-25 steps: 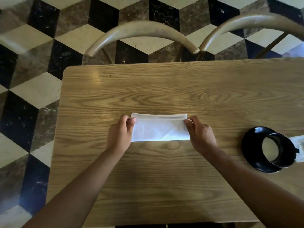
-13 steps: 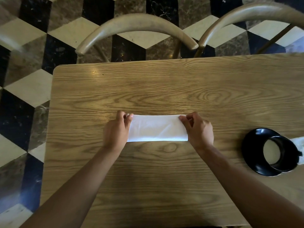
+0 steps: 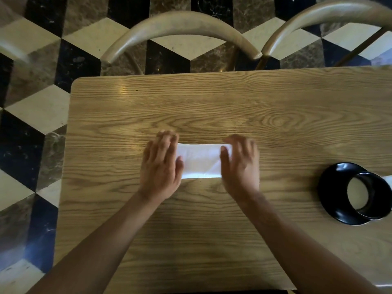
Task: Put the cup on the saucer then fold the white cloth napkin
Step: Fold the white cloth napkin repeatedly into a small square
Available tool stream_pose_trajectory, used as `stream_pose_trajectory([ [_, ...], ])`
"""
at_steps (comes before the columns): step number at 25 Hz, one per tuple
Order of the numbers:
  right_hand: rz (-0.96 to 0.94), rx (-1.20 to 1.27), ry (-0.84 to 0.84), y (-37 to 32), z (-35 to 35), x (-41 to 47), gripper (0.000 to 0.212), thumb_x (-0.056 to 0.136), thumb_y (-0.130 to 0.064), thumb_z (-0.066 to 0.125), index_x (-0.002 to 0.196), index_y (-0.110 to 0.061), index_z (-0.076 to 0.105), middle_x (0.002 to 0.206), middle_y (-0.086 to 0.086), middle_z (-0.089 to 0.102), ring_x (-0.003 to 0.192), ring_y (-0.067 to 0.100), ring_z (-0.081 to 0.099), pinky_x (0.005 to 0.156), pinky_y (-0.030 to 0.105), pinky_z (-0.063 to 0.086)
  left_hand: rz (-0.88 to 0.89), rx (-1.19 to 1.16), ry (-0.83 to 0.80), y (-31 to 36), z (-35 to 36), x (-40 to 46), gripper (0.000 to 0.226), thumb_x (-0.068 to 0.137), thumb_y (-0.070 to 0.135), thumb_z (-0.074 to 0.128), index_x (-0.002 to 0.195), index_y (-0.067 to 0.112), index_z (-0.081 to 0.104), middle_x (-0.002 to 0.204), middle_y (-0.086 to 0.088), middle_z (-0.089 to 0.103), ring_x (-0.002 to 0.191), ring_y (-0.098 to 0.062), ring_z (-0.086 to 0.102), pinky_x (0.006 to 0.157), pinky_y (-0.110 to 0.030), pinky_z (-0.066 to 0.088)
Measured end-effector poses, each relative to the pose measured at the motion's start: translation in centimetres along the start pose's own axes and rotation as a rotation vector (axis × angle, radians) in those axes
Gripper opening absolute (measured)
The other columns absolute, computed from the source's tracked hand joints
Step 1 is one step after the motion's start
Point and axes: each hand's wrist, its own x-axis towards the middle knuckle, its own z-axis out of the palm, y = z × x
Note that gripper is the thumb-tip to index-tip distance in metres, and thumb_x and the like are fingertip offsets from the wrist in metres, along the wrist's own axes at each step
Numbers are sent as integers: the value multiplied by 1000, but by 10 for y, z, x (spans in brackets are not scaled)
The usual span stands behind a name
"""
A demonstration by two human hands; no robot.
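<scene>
On the wooden table (image 3: 212,230), cup (image 3: 370,195) already on saucer (image 3: 333,187), both open hands, left hand (image 3: 162,166) and right hand (image 3: 240,166), pressed the folded napkin (image 3: 200,162) flat; another fold seemed next.

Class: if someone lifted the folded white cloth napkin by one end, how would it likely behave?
The folded white cloth napkin would probably droop and unfold, since it is thin cloth in loose layers. It looks light: it lies flat under the left hand and right hand. It might slide on the smooth wooden table.
</scene>
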Motion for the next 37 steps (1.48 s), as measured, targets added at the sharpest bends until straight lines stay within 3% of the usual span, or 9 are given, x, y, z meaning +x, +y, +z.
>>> stream_pose_trajectory([
  [3,-133,49,-354,-50,28,-8,52,105,-33,37,145,-1,48,155,16,46,151,32,30,127,45,16,96,36,-228,4,1,-4,72,106,44,30,160,-2,25,171,-21,19,160,-36,13,129,-56,16],
  [6,-183,-99,-508,-72,53,-9,74,104,-54,20,161,-6,20,170,9,15,158,21,-2,128,43,-1,142,134,-339,-4,2,-8,84,98,53,35,162,0,19,171,-22,14,160,-37,8,128,-59,17],
  [8,-178,-155,-542,-67,64,-10,80,102,-61,16,162,-8,10,171,8,6,158,19,-9,128,41,-5,159,121,-351,-12,5,-9,87,97,54,36,163,2,14,172,-20,12,161,-35,7,128,-59,18],
  [12,-213,-223,-556,-47,70,-12,84,100,-65,14,162,-10,5,172,6,3,158,17,-9,128,42,0,160,115,-364,-14,10,-6,96,91,57,39,164,2,11,172,-20,13,162,-33,6,129,-58,16],
  [16,-218,-268,-507,-21,63,-12,83,100,-66,16,162,-11,12,172,6,7,158,16,-4,128,42,3,176,193,-397,-16,13,-5,101,93,69,34,161,-3,15,172,-24,9,162,-35,2,129,-59,12],
  [25,-41,-374,-406,64,16,-6,86,101,-68,18,162,-10,-1,172,7,0,158,16,-7,129,40,2,173,189,-383,-18,16,-5,107,95,79,20,162,-4,10,173,-23,1,162,-34,-2,128,-61,13],
  [32,12,-429,-399,42,13,-2,87,100,-67,7,162,-7,2,171,7,-7,156,23,-19,126,41,-15,185,143,-420,-15,13,-2,123,86,91,19,161,-5,8,171,-27,2,161,-38,-3,128,-62,11],
  [37,-127,-263,-409,-24,50,0,71,105,-49,20,161,-6,12,171,10,3,158,26,-10,127,42,-8,198,181,-469,-13,9,-1,128,82,93,26,160,-8,11,170,-30,3,160,-41,-1,128,-63,10],
])
